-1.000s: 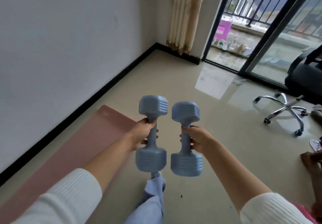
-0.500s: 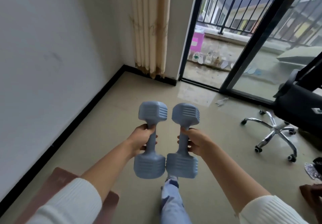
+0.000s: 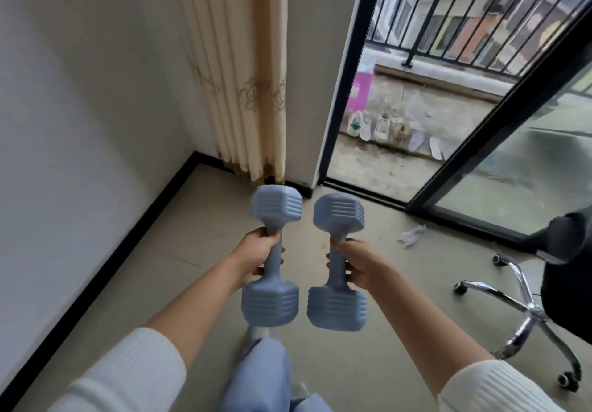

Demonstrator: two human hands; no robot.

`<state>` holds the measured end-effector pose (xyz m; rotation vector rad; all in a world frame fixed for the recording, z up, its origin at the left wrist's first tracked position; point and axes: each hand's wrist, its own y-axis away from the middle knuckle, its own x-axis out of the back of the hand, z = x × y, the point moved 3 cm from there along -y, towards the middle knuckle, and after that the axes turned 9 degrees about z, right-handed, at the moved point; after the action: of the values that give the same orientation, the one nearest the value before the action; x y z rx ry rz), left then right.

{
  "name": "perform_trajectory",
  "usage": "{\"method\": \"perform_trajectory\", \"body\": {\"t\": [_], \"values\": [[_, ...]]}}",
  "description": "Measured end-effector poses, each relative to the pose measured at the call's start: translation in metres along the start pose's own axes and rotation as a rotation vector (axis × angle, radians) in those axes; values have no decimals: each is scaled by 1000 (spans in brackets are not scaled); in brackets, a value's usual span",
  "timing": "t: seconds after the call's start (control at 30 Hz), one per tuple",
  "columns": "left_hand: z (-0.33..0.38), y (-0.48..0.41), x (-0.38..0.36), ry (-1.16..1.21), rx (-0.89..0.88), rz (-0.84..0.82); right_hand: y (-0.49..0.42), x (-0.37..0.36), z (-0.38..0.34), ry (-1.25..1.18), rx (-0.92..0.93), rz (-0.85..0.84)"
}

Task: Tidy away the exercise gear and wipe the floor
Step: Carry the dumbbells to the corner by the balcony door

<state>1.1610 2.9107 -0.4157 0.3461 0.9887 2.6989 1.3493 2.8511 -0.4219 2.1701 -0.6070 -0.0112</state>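
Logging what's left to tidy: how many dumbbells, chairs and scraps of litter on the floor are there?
Blue dumbbells: 2 (left dumbbell in left hand, right dumbbell in right hand)
Office chair: 1
Crumpled paper scrap: 1
Total: 4

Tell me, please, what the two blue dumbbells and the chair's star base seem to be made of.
The left dumbbell and right dumbbell: matte blue-grey skin with moulded ribs and no glints, probably plastic or vinyl-coated; the core cannot be told. The chair base: mirror-bright with sharp highlights, likely chromed metal.
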Motion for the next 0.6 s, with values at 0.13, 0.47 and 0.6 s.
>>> {"method": "perform_trajectory", "body": {"t": [0.13,0.47,0.6], "values": [[55,-103,-8,-30,28,-46,-87,-16,-61,-48,-25,30],[93,-377,-51,-160,122,-49,-328,-61,-118,-146,-175,124],[68,-475,-74,-181,165,-60,-422,-74,-102,-164,-205,125]]}}
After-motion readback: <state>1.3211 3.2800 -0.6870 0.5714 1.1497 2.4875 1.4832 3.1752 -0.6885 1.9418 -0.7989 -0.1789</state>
